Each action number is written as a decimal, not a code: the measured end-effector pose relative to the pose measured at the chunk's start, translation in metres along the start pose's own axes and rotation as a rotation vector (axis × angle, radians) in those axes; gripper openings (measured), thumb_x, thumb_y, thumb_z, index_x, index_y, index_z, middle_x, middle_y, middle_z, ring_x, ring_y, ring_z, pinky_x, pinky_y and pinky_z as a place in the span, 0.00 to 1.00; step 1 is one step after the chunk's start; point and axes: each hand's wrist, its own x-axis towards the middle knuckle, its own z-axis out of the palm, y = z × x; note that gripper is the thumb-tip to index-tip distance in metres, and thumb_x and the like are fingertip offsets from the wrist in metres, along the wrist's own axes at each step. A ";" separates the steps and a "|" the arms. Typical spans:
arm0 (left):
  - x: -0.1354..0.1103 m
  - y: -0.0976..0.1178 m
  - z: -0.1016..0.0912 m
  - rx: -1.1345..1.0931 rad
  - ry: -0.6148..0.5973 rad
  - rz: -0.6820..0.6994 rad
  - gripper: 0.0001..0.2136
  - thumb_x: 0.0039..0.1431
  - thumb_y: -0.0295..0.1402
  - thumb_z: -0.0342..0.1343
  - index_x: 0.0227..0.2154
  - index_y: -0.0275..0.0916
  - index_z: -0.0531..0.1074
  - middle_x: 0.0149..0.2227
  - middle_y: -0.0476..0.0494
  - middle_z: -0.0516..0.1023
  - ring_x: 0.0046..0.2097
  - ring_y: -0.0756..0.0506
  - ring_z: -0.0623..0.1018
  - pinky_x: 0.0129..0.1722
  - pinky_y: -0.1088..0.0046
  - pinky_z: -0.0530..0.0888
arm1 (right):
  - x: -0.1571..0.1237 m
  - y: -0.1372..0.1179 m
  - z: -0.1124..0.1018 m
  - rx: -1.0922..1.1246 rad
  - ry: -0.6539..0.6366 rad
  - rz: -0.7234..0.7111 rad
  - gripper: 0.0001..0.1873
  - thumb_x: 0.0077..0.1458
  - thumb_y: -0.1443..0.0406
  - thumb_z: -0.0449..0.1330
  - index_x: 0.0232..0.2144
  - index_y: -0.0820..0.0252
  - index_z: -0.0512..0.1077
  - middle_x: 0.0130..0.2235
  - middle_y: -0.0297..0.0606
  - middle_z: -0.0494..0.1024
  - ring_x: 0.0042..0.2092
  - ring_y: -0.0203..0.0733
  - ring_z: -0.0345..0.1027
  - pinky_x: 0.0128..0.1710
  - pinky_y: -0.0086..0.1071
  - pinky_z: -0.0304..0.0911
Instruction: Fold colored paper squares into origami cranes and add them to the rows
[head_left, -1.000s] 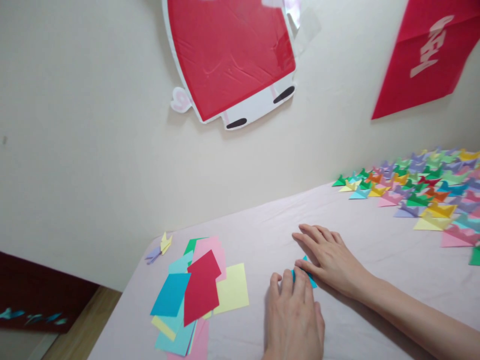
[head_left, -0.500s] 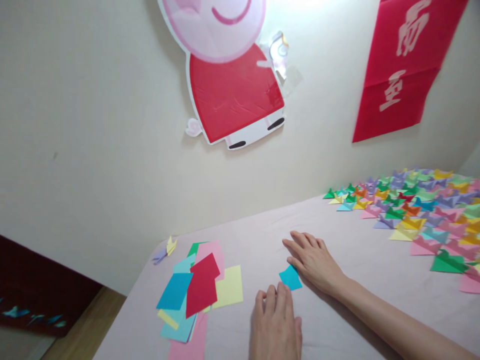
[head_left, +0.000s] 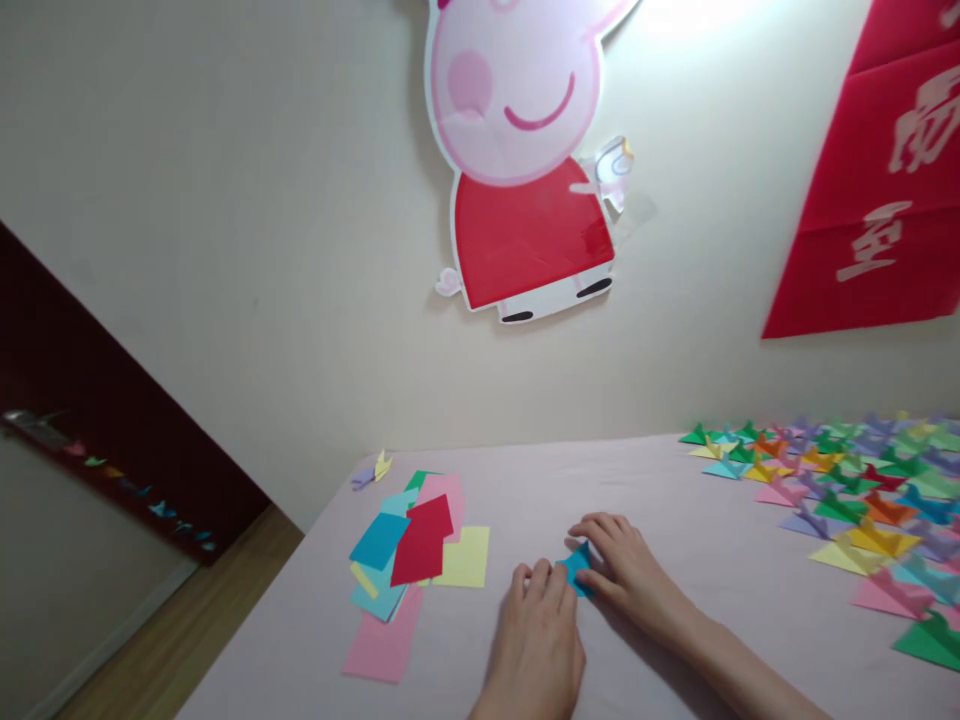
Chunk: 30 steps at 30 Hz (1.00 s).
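Observation:
A small blue folded paper (head_left: 577, 569) lies on the pale pink table (head_left: 675, 500), between my two hands. My left hand (head_left: 534, 630) rests palm down just left of it, with fingertips curled onto its near edge. On the paper's right side sits my right hand (head_left: 622, 562), its fingers bent and pinching the paper's upper corner. Both hands press the paper against the table.
A loose pile of coloured paper squares (head_left: 416, 545) lies left of the hands. Several folded paper figures (head_left: 840, 490) cover the right of the table. Two small folded pieces (head_left: 375, 468) sit at the far left corner. A cartoon pig cutout (head_left: 525, 160) and a red banner (head_left: 877, 200) hang on the wall.
The view has tilted up and turned left. My hands closed in on the blue paper, and the right hand's fingers went from flat to curled on it.

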 end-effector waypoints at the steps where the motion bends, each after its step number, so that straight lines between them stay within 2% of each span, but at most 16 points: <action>1: 0.001 0.002 -0.002 -0.013 -0.014 -0.015 0.16 0.64 0.33 0.52 0.53 0.37 0.71 0.53 0.42 0.74 0.56 0.40 0.69 0.59 0.56 0.64 | 0.000 -0.002 0.000 0.014 -0.016 0.001 0.13 0.56 0.67 0.57 0.44 0.52 0.73 0.48 0.42 0.75 0.50 0.51 0.65 0.50 0.43 0.62; 5: 0.003 0.009 0.002 -0.069 -0.036 -0.058 0.22 0.65 0.38 0.51 0.59 0.34 0.65 0.56 0.39 0.72 0.58 0.37 0.67 0.60 0.52 0.62 | 0.002 -0.003 0.011 0.020 -0.016 0.080 0.08 0.53 0.68 0.58 0.37 0.55 0.74 0.42 0.41 0.76 0.45 0.50 0.66 0.46 0.41 0.61; 9: 0.002 0.013 0.016 -0.099 -0.034 -0.104 0.21 0.66 0.38 0.50 0.58 0.32 0.67 0.55 0.37 0.73 0.56 0.36 0.68 0.59 0.51 0.63 | 0.009 0.010 0.021 0.037 0.047 0.155 0.07 0.52 0.65 0.60 0.35 0.53 0.75 0.41 0.40 0.76 0.45 0.50 0.66 0.46 0.41 0.60; 13: -0.002 0.012 0.026 -0.135 -0.014 -0.113 0.22 0.66 0.39 0.50 0.58 0.31 0.66 0.58 0.35 0.70 0.58 0.35 0.66 0.59 0.51 0.62 | 0.019 0.026 0.017 -0.002 0.091 0.204 0.09 0.54 0.62 0.56 0.34 0.55 0.76 0.39 0.43 0.76 0.43 0.54 0.66 0.45 0.45 0.59; 16: -0.005 0.006 0.026 -0.258 -0.026 -0.121 0.23 0.65 0.40 0.51 0.58 0.32 0.66 0.60 0.34 0.67 0.59 0.33 0.65 0.59 0.50 0.61 | 0.024 0.029 0.010 0.000 0.094 0.206 0.11 0.54 0.63 0.54 0.33 0.55 0.76 0.36 0.44 0.77 0.41 0.53 0.68 0.44 0.46 0.61; 21: -0.007 -0.003 0.016 -0.504 0.041 -0.214 0.18 0.60 0.41 0.58 0.51 0.40 0.70 0.53 0.41 0.72 0.52 0.36 0.69 0.54 0.54 0.65 | 0.016 0.017 0.001 0.121 -0.038 0.041 0.13 0.56 0.61 0.54 0.36 0.53 0.78 0.42 0.42 0.78 0.46 0.49 0.69 0.50 0.42 0.62; 24: -0.007 -0.003 0.011 -0.572 0.085 -0.261 0.22 0.58 0.39 0.60 0.54 0.41 0.67 0.53 0.41 0.73 0.52 0.36 0.69 0.55 0.54 0.65 | 0.009 0.005 -0.007 0.221 -0.116 0.028 0.10 0.53 0.61 0.57 0.32 0.54 0.78 0.45 0.43 0.77 0.49 0.52 0.68 0.53 0.46 0.60; 27: -0.007 0.001 0.007 -0.647 0.129 -0.303 0.25 0.59 0.33 0.58 0.59 0.40 0.63 0.55 0.41 0.73 0.54 0.37 0.69 0.58 0.55 0.61 | 0.007 -0.008 -0.021 0.358 -0.196 0.055 0.11 0.53 0.56 0.57 0.30 0.56 0.74 0.37 0.41 0.78 0.43 0.50 0.70 0.46 0.41 0.64; 29: -0.008 0.004 0.003 -0.696 0.132 -0.327 0.23 0.60 0.29 0.54 0.59 0.42 0.63 0.52 0.42 0.75 0.53 0.38 0.71 0.57 0.58 0.63 | 0.008 -0.017 -0.031 0.430 -0.291 0.113 0.14 0.56 0.53 0.56 0.30 0.57 0.73 0.32 0.37 0.78 0.36 0.46 0.70 0.39 0.37 0.65; 30: -0.008 0.006 0.001 -0.721 0.122 -0.339 0.22 0.61 0.28 0.52 0.58 0.43 0.64 0.51 0.44 0.76 0.52 0.39 0.71 0.55 0.60 0.65 | 0.008 -0.021 -0.034 0.457 -0.299 0.121 0.15 0.57 0.53 0.55 0.31 0.57 0.72 0.32 0.37 0.78 0.36 0.45 0.70 0.38 0.35 0.65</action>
